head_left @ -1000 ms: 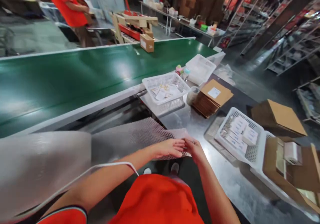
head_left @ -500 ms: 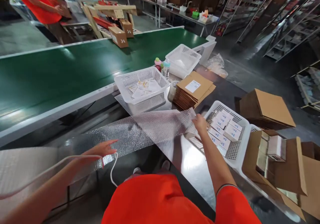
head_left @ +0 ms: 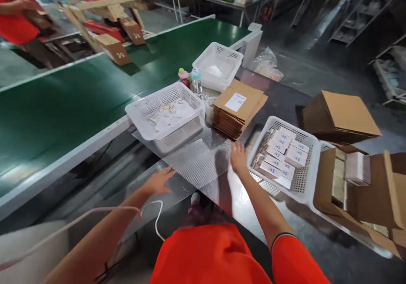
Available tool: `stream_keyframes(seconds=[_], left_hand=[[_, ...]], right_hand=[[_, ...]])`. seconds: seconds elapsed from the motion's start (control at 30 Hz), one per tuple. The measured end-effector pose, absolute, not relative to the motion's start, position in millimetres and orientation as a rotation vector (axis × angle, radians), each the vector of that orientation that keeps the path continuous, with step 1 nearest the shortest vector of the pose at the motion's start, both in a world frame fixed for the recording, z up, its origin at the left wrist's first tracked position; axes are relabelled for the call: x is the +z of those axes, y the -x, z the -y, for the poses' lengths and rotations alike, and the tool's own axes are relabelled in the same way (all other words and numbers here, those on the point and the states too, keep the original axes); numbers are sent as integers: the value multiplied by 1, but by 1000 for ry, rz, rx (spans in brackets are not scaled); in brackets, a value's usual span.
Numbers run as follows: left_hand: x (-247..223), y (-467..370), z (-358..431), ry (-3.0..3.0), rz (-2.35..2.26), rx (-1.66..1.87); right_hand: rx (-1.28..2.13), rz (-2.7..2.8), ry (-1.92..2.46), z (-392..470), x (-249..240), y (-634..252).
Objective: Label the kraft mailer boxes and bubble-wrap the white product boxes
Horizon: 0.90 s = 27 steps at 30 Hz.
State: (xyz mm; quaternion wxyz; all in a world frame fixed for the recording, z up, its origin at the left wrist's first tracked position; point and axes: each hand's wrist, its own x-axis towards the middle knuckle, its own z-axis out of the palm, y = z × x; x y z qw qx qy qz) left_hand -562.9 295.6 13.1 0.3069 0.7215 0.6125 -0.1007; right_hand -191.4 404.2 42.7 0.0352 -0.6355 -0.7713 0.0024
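A clear sheet of bubble wrap (head_left: 199, 165) lies across the corner of the metal table, its left part stretching past the edge. My right hand (head_left: 238, 155) rests at its right end, fingers apart, beside the stack of flat brown cardboard (head_left: 237, 106). Over the left part of the wrap is my left hand (head_left: 158, 180), fingers spread and holding nothing. A white cord (head_left: 127, 208) runs by the left wrist. Right of my right hand stands a white basket (head_left: 306, 182) of small white boxes (head_left: 275, 155).
Behind the wrap is a white basket (head_left: 146, 133) with flat packets; an empty white basket (head_left: 218, 78) and bottles (head_left: 196, 81) stand farther back. A green conveyor (head_left: 79, 93) carries brown boxes (head_left: 114, 49). Cartons (head_left: 345, 114) stand at the right. A person (head_left: 15, 17) is at the far left.
The wrap has come down onto the table. My right hand has moved left and let go of its end. My left hand has shifted right, fingers spreading. The view has turned slightly.
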Motion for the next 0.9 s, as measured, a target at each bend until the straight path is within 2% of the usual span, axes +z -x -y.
stream_keyframes(seconds=[0.1,0.2,0.43,0.67,0.9], left_hand=[[-1,536,-312,-2093,-1489,-479],[-18,524,-316,-2116,-1452,-551],[-48,519,-298,-2369,-1430,-316],[-34,488,-330,-2381,-1281,-304],[-35,516,-348,-2346,-1473,-394]], right_hand=[[310,2746,1763,-365,22,209],[576,2845,1794,-330,0,225],[530,2479,2144,-294,-7,261],[713,2337,2351,-296,-6,270],[789,2352,2220,-321,4,247]])
